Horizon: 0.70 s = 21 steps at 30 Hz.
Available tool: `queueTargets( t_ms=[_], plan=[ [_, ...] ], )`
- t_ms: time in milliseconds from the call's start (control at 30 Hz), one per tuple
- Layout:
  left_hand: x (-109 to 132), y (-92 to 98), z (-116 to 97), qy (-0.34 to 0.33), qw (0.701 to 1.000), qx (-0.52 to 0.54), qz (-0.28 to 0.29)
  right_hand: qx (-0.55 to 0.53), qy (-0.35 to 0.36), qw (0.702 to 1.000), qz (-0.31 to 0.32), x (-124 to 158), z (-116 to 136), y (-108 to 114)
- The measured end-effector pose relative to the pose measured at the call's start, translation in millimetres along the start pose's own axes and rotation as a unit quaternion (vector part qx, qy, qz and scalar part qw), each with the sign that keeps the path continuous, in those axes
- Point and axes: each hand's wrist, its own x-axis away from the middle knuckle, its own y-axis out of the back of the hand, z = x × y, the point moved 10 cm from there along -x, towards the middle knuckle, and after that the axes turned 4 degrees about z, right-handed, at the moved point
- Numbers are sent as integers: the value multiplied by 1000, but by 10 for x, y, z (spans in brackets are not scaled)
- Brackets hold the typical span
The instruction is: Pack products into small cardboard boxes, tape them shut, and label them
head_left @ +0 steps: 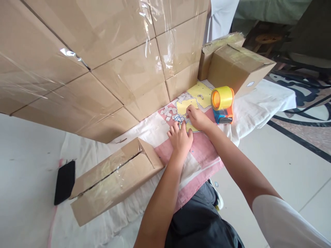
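My left hand (pixel 180 137) lies with its fingers spread at the lower edge of the yellow sheets (pixel 184 105), its fingertips among small white paper pieces with blue edges (pixel 179 119). Just to the right, my right hand (pixel 197 117) is curled above a yellow sheet, thumb and fingers pinched together. Whatever sits in that pinch is too small to name. More pale loose pieces (pixel 168 112) are scattered to the left of the sheets. A second yellow sheet (pixel 200 93) with wavy edges lies farther back, with a small piece on it.
An orange and blue tape dispenser (pixel 222 105) with a yellow roll stands right of my hands. Wrapped cardboard boxes (pixel 134 75) form a wall behind. One long box (pixel 116 179) lies at left, another box (pixel 238 65) at back right. Pink and white cloth (pixel 207 148) covers the surface.
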Motion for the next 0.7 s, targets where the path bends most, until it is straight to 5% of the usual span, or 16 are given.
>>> queueTargets(
  t_ms=[133,233,333,433,567,700],
  plan=[
    [-45,21,-8,-18,995,98,-1,-5,34,996,-79,-4,49,180],
    [75,207,-114,-39,984,171,-31,-21,29,994,-107,20,118,290],
    [575,669,-343,-127,967,202,-90,-57,-1,992,-117,192,356,300],
    [1438,1249,-382,-239,934,224,-140,-132,-17,986,-97,541,814,24],
    [2440,1869,334,-195,949,120,-216,-248,-50,966,-49,1011,1371,-699],
    [2852,2063,1257,-101,982,40,-157,-259,-64,963,-33,1224,1610,-1113]
  ],
)
